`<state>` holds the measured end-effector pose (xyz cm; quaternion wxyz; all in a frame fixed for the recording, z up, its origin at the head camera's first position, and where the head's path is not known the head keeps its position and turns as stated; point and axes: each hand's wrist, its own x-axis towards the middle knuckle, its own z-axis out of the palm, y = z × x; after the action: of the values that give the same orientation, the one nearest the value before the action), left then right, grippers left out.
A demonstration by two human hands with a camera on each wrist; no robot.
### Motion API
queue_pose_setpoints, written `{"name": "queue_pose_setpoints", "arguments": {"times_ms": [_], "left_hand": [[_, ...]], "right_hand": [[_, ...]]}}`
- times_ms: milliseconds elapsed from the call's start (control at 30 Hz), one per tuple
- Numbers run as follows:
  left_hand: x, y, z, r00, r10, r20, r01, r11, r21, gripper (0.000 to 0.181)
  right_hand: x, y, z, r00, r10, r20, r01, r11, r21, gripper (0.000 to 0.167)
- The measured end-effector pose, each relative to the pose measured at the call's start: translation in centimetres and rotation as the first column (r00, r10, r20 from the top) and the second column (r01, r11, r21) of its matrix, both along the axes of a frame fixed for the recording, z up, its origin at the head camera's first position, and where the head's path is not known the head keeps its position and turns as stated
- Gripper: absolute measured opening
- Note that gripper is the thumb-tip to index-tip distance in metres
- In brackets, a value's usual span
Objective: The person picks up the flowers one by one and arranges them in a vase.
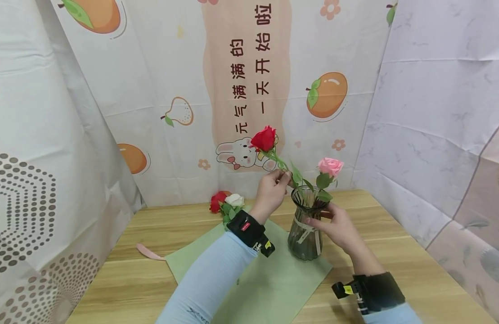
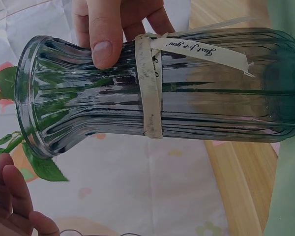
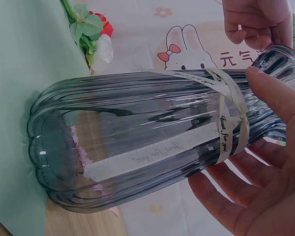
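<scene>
My left hand [image 1: 272, 191] pinches the green stem of a red rose [image 1: 264, 138]. The bloom leans up to the left, and the stem slants toward the mouth of a ribbed grey glass vase [image 1: 306, 242]. How deep this stem reaches cannot be made out. A pink rose [image 1: 330, 167] stands in the vase, leaning right. Fingers and thumb of my right hand [image 1: 339, 226] hold the vase around its upper part. A cream ribbon [image 2: 150, 93] with printed writing is tied around the glass. Upright, the vase rests on a green sheet [image 1: 269, 279].
Beyond my left wrist lie another red rose [image 1: 218, 201] and a white rose [image 1: 235, 200]. A pink ribbon [image 1: 149, 252] lies on the wooden table [image 1: 128, 279] by the sheet's left corner. Printed cloth [image 1: 152, 58] hangs behind the table and along both sides.
</scene>
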<state>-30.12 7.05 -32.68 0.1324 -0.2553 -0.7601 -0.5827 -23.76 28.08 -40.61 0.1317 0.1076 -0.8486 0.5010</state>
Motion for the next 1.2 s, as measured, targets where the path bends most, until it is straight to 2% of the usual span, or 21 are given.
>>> {"name": "queue_pose_setpoints", "arguments": {"times_ms": [200,533,833,1100,1200], "left_hand": [[0.0,0.0,0.0,0.999,0.022,-0.036,-0.023,0.999,-0.040,0.024],[0.1,0.4,-0.2,0.998,0.028,-0.052,-0.037,0.983,-0.182,0.016],[0.6,1.2,-0.3,0.998,0.044,-0.034,-0.053,0.937,-0.344,0.016],[1.0,1.8,-0.2,0.993,0.070,-0.098,-0.108,0.876,-0.470,0.016],[1.1,1.9,-0.2,0.991,0.084,-0.104,-0.124,0.864,-0.489,0.014]], "right_hand": [[0.0,0.0,0.0,1.000,0.003,0.002,-0.003,1.000,0.002,0.068],[0.0,0.1,0.0,1.000,0.008,0.007,-0.008,1.000,-0.004,0.068],[0.1,0.1,0.1,1.000,0.006,0.018,-0.006,1.000,-0.002,0.069],[0.2,0.1,0.1,1.000,0.003,0.015,-0.003,1.000,0.002,0.069],[0.1,0.1,0.1,1.000,0.003,0.011,-0.003,1.000,0.007,0.069]]}}
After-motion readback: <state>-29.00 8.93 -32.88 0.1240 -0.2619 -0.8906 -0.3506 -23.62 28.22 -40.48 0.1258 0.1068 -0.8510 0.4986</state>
